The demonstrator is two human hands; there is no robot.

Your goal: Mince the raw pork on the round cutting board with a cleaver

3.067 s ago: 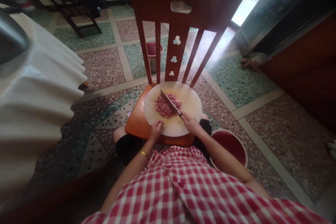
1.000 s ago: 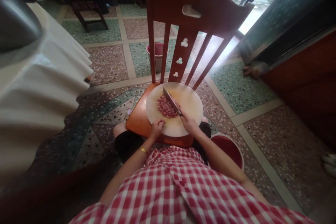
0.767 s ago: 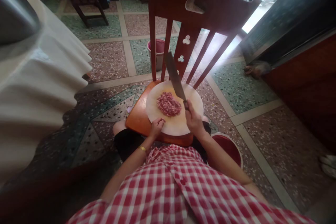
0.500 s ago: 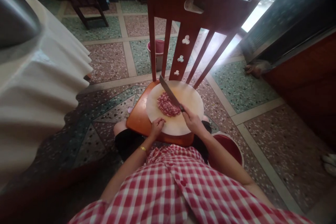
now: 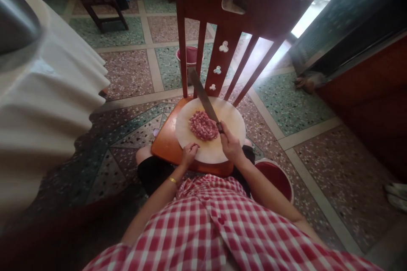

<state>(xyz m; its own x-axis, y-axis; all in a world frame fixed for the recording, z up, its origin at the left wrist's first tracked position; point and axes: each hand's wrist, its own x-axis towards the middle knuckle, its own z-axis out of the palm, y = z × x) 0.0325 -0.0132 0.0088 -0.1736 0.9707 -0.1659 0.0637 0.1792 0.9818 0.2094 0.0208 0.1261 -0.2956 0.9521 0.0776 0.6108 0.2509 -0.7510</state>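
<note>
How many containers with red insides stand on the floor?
2. One container stands behind the chair, partly hidden by it; the other container is at the person's right, partly covered by the right forearm. Others could be hidden behind the tablecloth.

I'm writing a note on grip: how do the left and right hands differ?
The left hand is curled at the near edge of the board; the right hand grips the knife. A gold-coloured bracelet circles the left hand's wrist; the right hand's shows none. Both are bare.
</note>
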